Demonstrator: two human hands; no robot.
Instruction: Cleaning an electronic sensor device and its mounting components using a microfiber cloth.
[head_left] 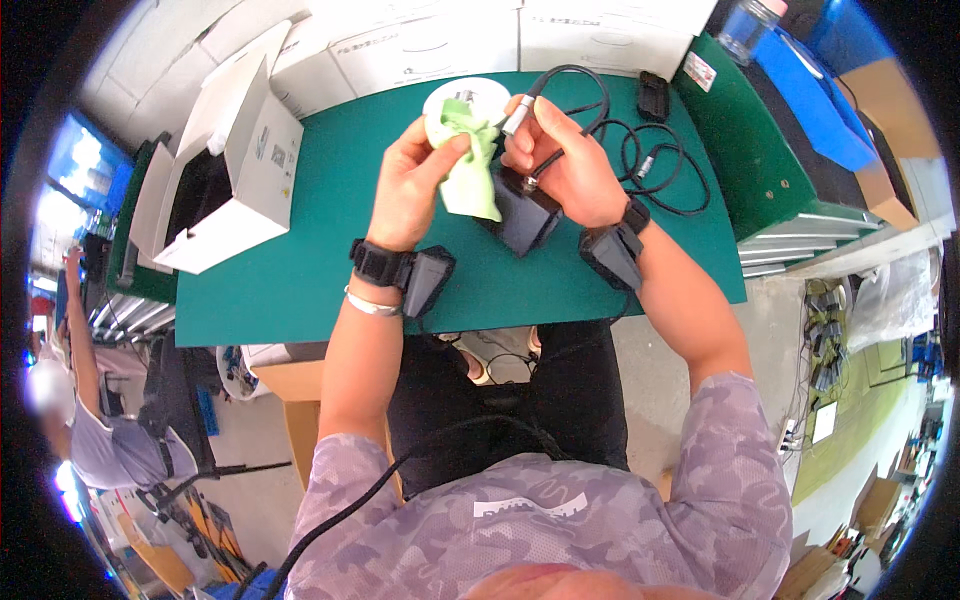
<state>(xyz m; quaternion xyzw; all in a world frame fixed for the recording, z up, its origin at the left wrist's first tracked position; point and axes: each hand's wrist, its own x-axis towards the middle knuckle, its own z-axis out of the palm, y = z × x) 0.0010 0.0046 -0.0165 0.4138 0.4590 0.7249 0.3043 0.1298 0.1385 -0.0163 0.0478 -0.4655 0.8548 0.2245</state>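
My left hand is closed on a light green cloth, pinching it between thumb and fingers. My right hand grips a black cable by its silver metal connector, close to the cloth's right edge. A white round dish-like thing shows behind the cloth, partly covered by it. Below my right hand a black box-shaped device rests on the green table; a short lead with a metal fitting runs up from it toward my palm. My fingers hide part of the cable.
An open white carton stands on the table's left, and white boxes line its back. Cable loops and a small black part lie at the right. Beyond is a green cabinet. At far left another person reaches up.
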